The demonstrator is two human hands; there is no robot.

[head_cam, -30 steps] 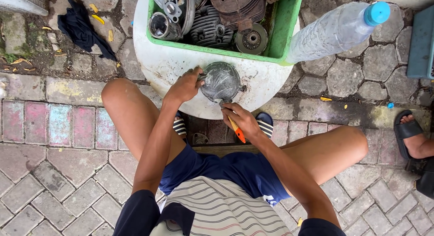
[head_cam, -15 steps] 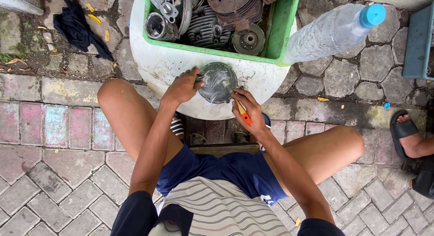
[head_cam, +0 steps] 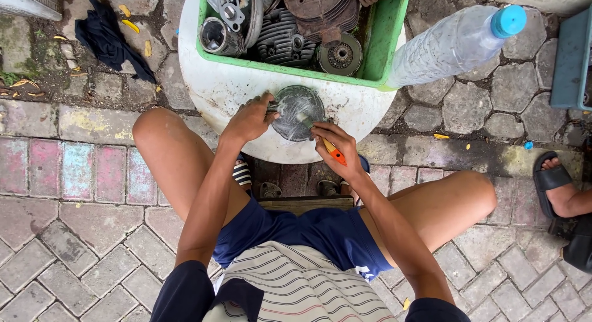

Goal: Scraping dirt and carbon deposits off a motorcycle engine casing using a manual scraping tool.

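A round grey metal engine part (head_cam: 296, 110) sits on the white round table (head_cam: 234, 94) in front of me. My left hand (head_cam: 250, 118) grips its left edge and holds it steady. My right hand (head_cam: 336, 148) is closed around an orange-handled tool (head_cam: 333, 153), whose tip lies on the face of the part. The tool's working end is blurred against the metal. I sit on a low wooden stool (head_cam: 305, 204) with my knees spread to either side.
A green tray (head_cam: 387, 57) of several greasy engine parts stands at the table's far side. A clear plastic bottle (head_cam: 453, 44) with a blue cap leans to the right. A dark rag (head_cam: 108, 38) lies on the paving. Another person's sandalled foot (head_cam: 558, 189) is at right.
My right hand has moved up and in, bringing the tool's tip onto the round part. My left hand stays on the part's left edge.
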